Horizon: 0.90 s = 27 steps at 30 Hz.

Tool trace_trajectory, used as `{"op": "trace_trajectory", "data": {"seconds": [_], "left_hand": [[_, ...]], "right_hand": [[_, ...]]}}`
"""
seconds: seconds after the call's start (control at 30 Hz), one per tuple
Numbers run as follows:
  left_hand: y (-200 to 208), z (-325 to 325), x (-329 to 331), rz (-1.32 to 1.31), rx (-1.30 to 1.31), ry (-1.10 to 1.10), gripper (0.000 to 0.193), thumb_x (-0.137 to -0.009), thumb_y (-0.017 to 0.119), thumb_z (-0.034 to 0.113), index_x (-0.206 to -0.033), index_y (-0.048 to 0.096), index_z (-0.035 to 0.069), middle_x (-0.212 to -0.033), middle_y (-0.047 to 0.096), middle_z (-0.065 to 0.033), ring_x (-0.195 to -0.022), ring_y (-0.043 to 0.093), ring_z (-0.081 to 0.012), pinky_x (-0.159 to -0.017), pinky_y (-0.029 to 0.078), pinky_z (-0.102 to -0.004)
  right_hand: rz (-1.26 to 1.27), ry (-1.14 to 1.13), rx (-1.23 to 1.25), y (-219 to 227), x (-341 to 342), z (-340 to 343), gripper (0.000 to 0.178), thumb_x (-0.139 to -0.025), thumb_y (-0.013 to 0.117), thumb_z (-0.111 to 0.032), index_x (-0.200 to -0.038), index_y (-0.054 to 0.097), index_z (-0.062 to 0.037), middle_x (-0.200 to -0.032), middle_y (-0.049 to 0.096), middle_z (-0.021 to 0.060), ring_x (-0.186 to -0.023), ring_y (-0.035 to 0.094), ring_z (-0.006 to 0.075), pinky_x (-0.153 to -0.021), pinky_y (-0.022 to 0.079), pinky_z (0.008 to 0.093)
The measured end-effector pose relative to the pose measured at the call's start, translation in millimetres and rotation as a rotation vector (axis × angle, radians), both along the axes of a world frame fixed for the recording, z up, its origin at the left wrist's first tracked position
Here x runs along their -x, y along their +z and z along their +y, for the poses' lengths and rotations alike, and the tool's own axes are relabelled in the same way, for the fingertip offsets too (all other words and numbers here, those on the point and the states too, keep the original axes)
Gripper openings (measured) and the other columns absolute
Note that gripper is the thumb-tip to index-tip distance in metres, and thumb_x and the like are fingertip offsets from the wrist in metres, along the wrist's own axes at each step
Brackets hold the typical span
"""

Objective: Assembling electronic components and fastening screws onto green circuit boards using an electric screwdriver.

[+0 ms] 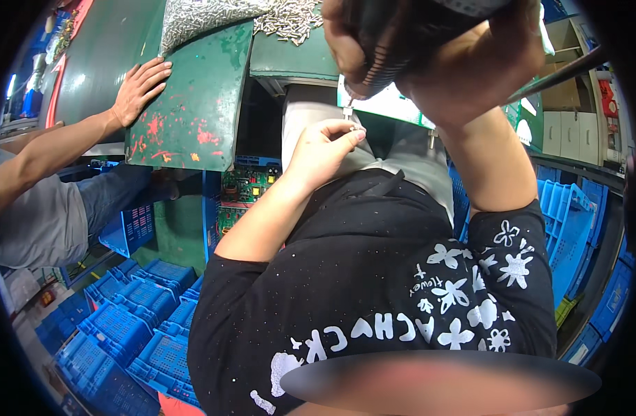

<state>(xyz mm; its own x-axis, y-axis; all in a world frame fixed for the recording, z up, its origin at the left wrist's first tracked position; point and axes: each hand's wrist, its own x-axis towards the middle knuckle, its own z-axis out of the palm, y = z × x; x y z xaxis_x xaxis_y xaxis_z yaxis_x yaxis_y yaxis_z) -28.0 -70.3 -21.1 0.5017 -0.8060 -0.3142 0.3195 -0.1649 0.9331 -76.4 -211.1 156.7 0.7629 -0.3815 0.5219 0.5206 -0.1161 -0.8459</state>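
Note:
Close to the camera, my right hand (456,83) is wrapped round a dark electric screwdriver (391,31). Its ribbed nose slants down toward the left end of a green-and-white circuit board (391,104). A metal post (348,111) stands at that end, just under the tool's tip; whether they touch I cannot tell. Another metal post (432,138) shows at the board's right end. Below the left post, my left hand (323,151) pinches a small metal fastener (358,129) between thumb and fingertips. The board lies over my lap at the bench edge, partly hidden by my right hand.
A clear bag of metal fasteners (207,21) and a loose heap of fasteners (290,22) lie on the green bench (193,104). At left, a co-worker's hand (141,90) rests there. Blue crates (134,305) stand lower left, more crates (567,229) at right.

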Motion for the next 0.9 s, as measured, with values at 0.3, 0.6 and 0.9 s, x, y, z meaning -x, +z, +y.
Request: {"op": "trace_trajectory", "data": {"seconds": [0.3, 0.6, 0.9], "left_hand": [[1.7, -0.2, 0.3, 0.041, -0.002, 0.021, 0.022, -0.083, 0.07, 0.016, -0.095, 0.067, -0.003, -0.083, 0.066, -0.0028, -0.077, 0.057, -0.008, -0.072, 0.045, -0.0227], [-3.5, 1.0, 0.1, -0.012, -0.024, 0.017, 0.022, -0.082, 0.069, 0.015, -0.095, 0.067, -0.003, -0.084, 0.066, -0.003, -0.077, 0.057, -0.0081, -0.072, 0.045, -0.0227], [6.4, -0.7, 0.5, 0.025, -0.031, 0.035, 0.018, -0.083, 0.068, 0.015, -0.09, 0.068, -0.001, -0.077, 0.065, -0.0033, -0.072, 0.058, -0.0093, -0.069, 0.047, -0.0241]], "right_hand": [[0.031, 0.576, -1.143, 7.1, -6.4, 3.8, 0.097, -0.081, 0.021, -0.079, -0.117, 0.046, 0.008, -0.083, 0.063, 0.0172, -0.068, 0.063, 0.0241, -0.063, 0.053, 0.0332], [0.239, 0.203, -0.08, 3.0, -4.9, -1.7, 0.096, -0.078, 0.028, -0.081, -0.11, 0.049, 0.0072, -0.078, 0.061, 0.014, -0.062, 0.059, 0.019, -0.054, 0.048, 0.0261], [0.076, 0.367, -0.33, -21.4, -16.4, -6.7, 0.079, -0.083, 0.038, -0.071, -0.11, 0.052, 0.0011, -0.076, 0.061, 0.0098, -0.06, 0.058, 0.0149, -0.05, 0.045, 0.0239]]}}
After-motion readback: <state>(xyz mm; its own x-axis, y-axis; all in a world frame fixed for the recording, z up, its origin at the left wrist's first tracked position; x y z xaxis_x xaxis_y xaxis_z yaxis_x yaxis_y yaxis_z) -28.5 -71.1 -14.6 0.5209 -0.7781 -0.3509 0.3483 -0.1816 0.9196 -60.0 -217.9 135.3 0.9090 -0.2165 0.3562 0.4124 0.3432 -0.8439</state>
